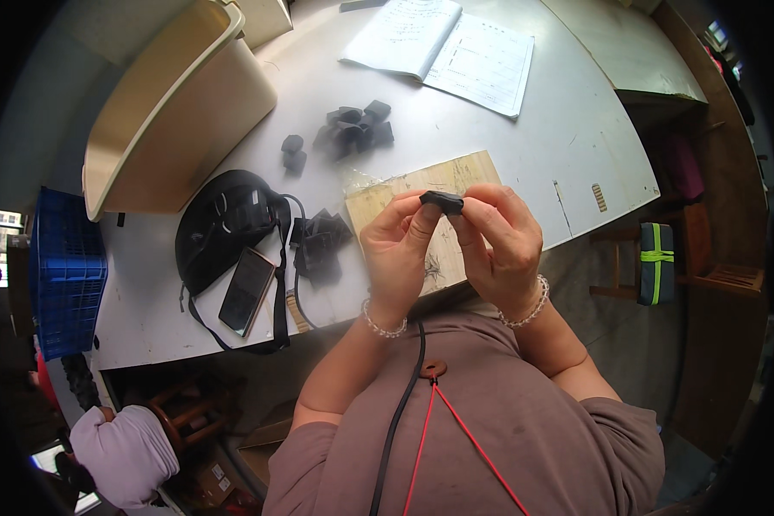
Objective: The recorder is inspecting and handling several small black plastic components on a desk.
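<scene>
Between my two hands is a small black piece [441,202], soft-looking and folded; its exact kind I cannot make out. My left hand [397,245] pinches its left end between thumb and fingers, and my right hand [500,241] pinches the right end. Both hands are held over a wooden board [430,179] with dark scuffs and scratches. Left of the board lies a heap of similar black pieces [322,245]. Farther back is another black pile [353,129], with a couple of pieces [293,155] just beside it.
A beige plastic bin [185,116] stands at the back left. Nearby are a black bag [224,228] with a strap and a phone [248,291]. An open notebook [447,52] lies at the back. A blue crate [67,275] and a seated person [125,456] are at the left.
</scene>
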Demonstrator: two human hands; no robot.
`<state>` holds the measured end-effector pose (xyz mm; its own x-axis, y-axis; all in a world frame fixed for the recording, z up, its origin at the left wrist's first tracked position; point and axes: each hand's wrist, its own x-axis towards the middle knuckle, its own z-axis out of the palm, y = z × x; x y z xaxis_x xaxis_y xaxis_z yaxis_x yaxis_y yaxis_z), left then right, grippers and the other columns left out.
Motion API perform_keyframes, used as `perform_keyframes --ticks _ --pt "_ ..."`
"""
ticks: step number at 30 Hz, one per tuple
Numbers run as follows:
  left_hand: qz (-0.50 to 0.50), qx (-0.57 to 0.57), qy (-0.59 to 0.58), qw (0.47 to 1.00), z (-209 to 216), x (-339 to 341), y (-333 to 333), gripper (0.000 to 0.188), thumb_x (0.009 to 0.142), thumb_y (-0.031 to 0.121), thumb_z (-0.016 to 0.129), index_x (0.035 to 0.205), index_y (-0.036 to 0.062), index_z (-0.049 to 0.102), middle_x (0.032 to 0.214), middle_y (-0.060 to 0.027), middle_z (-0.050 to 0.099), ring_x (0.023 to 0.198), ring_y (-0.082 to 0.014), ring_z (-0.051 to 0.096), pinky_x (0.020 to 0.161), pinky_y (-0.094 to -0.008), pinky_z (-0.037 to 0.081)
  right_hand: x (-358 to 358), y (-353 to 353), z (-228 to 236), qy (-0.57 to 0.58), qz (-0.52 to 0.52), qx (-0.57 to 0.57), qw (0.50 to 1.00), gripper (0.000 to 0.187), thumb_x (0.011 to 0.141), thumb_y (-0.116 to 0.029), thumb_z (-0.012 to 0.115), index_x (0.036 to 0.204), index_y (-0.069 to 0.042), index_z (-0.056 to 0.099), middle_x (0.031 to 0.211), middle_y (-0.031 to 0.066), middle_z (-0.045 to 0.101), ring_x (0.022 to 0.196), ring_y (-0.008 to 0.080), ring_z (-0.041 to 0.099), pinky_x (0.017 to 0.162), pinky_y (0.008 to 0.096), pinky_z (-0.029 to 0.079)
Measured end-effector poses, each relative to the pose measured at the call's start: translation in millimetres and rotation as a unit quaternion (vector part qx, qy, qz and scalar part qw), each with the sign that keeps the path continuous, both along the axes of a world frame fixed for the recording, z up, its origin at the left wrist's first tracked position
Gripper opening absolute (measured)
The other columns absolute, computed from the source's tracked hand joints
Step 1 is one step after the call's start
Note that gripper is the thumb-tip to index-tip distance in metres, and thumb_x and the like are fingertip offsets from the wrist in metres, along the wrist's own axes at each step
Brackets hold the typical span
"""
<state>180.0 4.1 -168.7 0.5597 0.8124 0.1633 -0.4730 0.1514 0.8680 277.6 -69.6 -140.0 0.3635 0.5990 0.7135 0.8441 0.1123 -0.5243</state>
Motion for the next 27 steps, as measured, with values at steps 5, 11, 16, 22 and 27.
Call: perform_keyframes --ticks 5,11,16,22,27 --pt "-0.001 0.005 0.007 1.0 -5 0 0 0.014 0.084 0.009 0.061 0.093 -0.0024 0.061 0.095 -0.0059 0.06 0.083 -0.0094 0.055 0.072 -0.0211 0.044 2 0 3 -0.026 0.029 -0.026 0.999 0.013 0.071 -0.003 0.064 0.083 -0.003 0.058 0.074 0.0069 0.053 0.06 0.0228 0.051 0.055 0.0318 0.039" --pt "-0.001 0.032 0.018 0.999 1 1 2 0.014 0.084 0.01 0.061 0.092 -0.0016 0.061 0.094 -0.0055 0.06 0.083 -0.0089 0.054 0.072 -0.021 0.043 4 -2 1 -0.007 0.042 -0.019 0.999 0.011 0.072 -0.003 0.063 0.081 -0.003 0.057 0.074 0.0068 0.053 0.06 0.0231 0.051 0.054 0.0317 0.039" --pt "0.005 0.034 0.021 0.999 0 -1 0 0.015 0.084 0.011 0.062 0.092 -0.0013 0.061 0.094 -0.0054 0.06 0.081 -0.0089 0.053 0.071 -0.0212 0.043 4 -4 1 0.019 0.044 -0.027 0.999 0.009 0.073 -0.001 0.062 0.081 -0.002 0.057 0.075 0.0076 0.054 0.06 0.0239 0.051 0.054 0.0321 0.04" --pt "0.027 0.103 0.041 0.993 4 -2 3 0.016 0.081 0.013 0.065 0.092 0.0013 0.063 0.094 -0.0059 0.061 0.082 -0.0103 0.054 0.072 -0.0222 0.043 3 -7 -6 0.07 0.049 -0.004 0.996 0.009 0.074 0.0 0.062 0.083 -0.001 0.058 0.076 0.0094 0.055 0.061 0.0242 0.052 0.056 0.0315 0.041" --pt "0.044 0.162 0.078 0.983 11 -3 5 0.015 0.079 0.013 0.067 0.092 0.0041 0.067 0.094 -0.0073 0.061 0.086 -0.0137 0.055 0.075 -0.0247 0.044 4 -9 -8 0.085 0.042 0.009 0.995 0.01 0.075 0.001 0.061 0.084 0.0 0.059 0.076 0.0105 0.055 0.062 0.0252 0.053 0.056 0.0316 0.042"
